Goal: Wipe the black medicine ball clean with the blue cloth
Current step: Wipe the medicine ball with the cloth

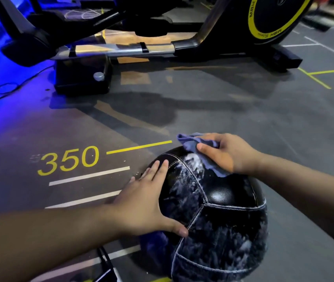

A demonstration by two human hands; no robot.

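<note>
Black medicine ball point(219, 216) foam-streaked, left hand point(141, 202) flat, right hand point(227, 153) pressing blue cloth point(190, 144)

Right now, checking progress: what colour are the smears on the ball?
White, on the ball; head view.

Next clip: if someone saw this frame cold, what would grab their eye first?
Probably the black medicine ball at lower centre, its panels streaked with white foam. The right hand presses a blue cloth on its far top, while the left hand lies flat on its left side. Next, the yellow "350" painted on the floor to the left, and the exercise machine behind.
</note>
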